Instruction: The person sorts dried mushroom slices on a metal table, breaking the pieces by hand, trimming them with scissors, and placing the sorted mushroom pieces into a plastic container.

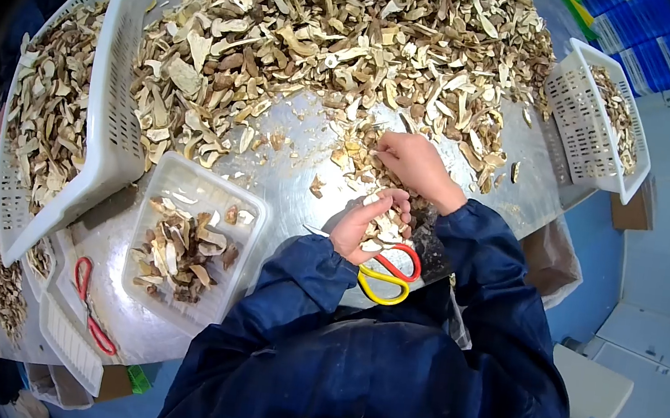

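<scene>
the left hand [352,230] cups pale slices [384,231] in curled fingers beside scissors [383,292], the right hand's [418,166] fingers pressed together, anything pinched unclear.

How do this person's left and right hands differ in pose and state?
The left hand cups pale slices; whether the right hand pinches anything is unclear. The right is curled with its back uppermost; the left's palm side partly shows. The left is nearer the body, the right nearer the heap. Both are bare, with dark blue sleeves.
</scene>
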`<state>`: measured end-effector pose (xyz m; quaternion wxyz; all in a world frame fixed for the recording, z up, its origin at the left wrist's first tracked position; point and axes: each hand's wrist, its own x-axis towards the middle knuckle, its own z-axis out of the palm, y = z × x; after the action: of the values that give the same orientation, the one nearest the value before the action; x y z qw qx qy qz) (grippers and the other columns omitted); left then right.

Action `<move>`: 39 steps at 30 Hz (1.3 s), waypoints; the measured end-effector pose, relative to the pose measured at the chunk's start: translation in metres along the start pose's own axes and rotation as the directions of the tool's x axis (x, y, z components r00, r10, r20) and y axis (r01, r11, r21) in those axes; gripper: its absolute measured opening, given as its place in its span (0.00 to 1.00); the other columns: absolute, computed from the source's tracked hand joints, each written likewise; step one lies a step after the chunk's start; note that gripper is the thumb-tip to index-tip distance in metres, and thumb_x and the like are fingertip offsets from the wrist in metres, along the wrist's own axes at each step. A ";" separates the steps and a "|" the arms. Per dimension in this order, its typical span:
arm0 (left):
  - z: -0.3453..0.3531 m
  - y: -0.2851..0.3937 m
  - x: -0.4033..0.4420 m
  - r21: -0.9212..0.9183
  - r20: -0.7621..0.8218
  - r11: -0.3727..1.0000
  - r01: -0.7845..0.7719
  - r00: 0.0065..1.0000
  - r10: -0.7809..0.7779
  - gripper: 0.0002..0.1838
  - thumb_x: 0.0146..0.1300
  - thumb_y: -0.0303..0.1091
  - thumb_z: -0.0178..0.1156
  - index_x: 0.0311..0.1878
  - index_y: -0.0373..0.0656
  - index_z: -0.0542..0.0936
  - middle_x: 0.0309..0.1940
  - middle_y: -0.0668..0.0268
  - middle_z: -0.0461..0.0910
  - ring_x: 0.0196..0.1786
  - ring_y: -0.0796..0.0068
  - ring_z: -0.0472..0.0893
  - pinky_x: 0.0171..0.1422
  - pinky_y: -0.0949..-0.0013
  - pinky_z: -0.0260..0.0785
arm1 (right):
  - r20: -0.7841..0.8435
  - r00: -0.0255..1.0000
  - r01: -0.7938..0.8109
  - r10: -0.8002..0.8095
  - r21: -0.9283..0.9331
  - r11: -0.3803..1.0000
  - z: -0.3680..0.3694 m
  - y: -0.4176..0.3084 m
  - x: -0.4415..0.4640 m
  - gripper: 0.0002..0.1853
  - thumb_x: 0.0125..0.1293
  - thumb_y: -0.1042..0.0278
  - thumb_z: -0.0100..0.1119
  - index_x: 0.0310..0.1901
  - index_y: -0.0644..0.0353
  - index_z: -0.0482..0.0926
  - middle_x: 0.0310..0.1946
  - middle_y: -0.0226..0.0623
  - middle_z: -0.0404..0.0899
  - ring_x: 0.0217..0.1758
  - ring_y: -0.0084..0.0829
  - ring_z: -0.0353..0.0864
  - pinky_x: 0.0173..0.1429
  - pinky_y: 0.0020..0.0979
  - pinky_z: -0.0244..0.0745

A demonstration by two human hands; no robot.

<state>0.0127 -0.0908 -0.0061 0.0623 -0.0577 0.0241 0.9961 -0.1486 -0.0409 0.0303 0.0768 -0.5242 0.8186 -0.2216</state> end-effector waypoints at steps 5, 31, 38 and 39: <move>-0.001 0.000 0.000 0.011 0.005 1.000 -0.002 1.000 0.002 0.13 0.69 0.35 0.47 0.51 0.39 0.70 0.39 0.62 0.72 0.43 0.66 0.74 0.49 0.60 0.71 | 0.372 0.913 -0.394 0.170 0.911 0.125 -0.036 0.029 -0.005 0.05 0.61 0.68 0.56 0.37 0.58 0.74 0.19 0.23 0.69 0.15 0.13 0.62 0.17 0.16 0.51; 0.011 -0.002 -0.002 -0.009 -0.153 1.000 0.002 0.988 -0.003 0.18 0.71 0.39 0.42 0.62 0.50 0.68 0.54 0.64 0.72 0.58 0.67 0.71 0.62 0.58 0.65 | 0.082 0.901 0.105 0.426 0.911 -0.398 -0.039 0.013 -0.047 0.12 0.67 0.61 0.48 0.38 0.61 0.75 0.32 0.32 0.78 0.34 0.25 0.80 0.31 0.25 0.76; 0.002 -0.003 -0.001 -0.019 -0.202 1.000 -0.006 0.979 0.002 0.19 0.71 0.41 0.39 0.60 0.49 0.69 0.57 0.66 0.71 0.59 0.66 0.71 0.63 0.57 0.64 | -0.345 0.907 0.047 0.241 0.652 0.757 -0.019 -0.063 -0.069 0.10 0.63 0.66 0.55 0.30 0.65 0.76 0.27 0.34 0.78 0.32 0.28 0.78 0.39 0.27 0.72; 0.000 -0.004 -0.004 0.068 -0.149 0.997 -0.038 0.988 0.048 0.18 0.71 0.42 0.39 0.59 0.49 0.70 0.56 0.66 0.72 0.58 0.66 0.72 0.63 0.56 0.64 | -0.304 0.921 0.035 0.244 0.688 0.725 -0.020 -0.069 -0.072 0.09 0.61 0.67 0.57 0.32 0.65 0.78 0.29 0.36 0.79 0.33 0.27 0.78 0.38 0.26 0.72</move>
<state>0.0170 -0.0878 -0.0056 0.0406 -0.1301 0.0621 0.9887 -0.0674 0.0044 0.0708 0.1189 -0.3593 0.7076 -0.5967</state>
